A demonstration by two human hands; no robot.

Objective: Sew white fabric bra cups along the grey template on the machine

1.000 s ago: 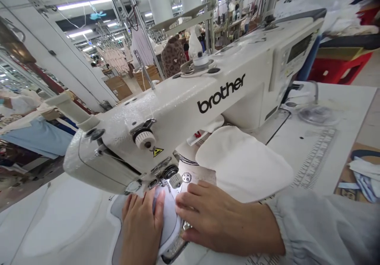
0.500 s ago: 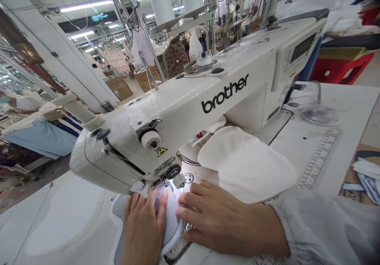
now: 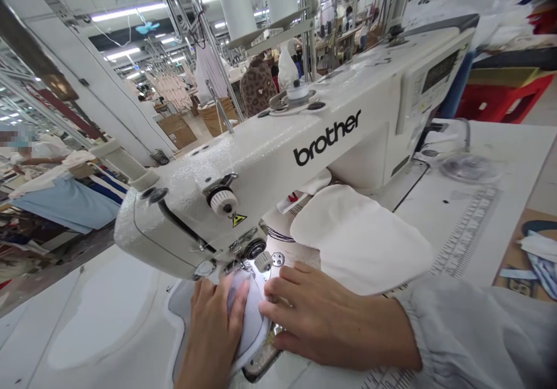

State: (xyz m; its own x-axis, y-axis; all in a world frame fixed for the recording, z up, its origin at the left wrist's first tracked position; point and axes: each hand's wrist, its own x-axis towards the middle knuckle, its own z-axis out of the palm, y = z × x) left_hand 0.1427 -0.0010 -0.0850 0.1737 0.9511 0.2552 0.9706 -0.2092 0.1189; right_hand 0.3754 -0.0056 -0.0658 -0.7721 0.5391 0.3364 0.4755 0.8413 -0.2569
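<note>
Grey fabric piece (image 3: 256, 319), white-edged: located on the desk (image 3: 470, 157), upper end at the needle end of the sewing machine (image 3: 261, 133). Its exposed panel has its long axis running from the needle area down toward the person, upper end pointing away; the right edge is curved. Overall axis cannot be determined, the middle being covered. Left hand (image 3: 213, 325): palm down on the piece, grip spread, thumb apart from the fingers. Right hand (image 3: 322, 319): fingers bent, fingertips at the right edge; whether its grip pinches the cloth cannot be told. White fabric piece (image 3: 357, 244): beyond the right hand, long axis slanting, narrower end pointing lower right.
</note>
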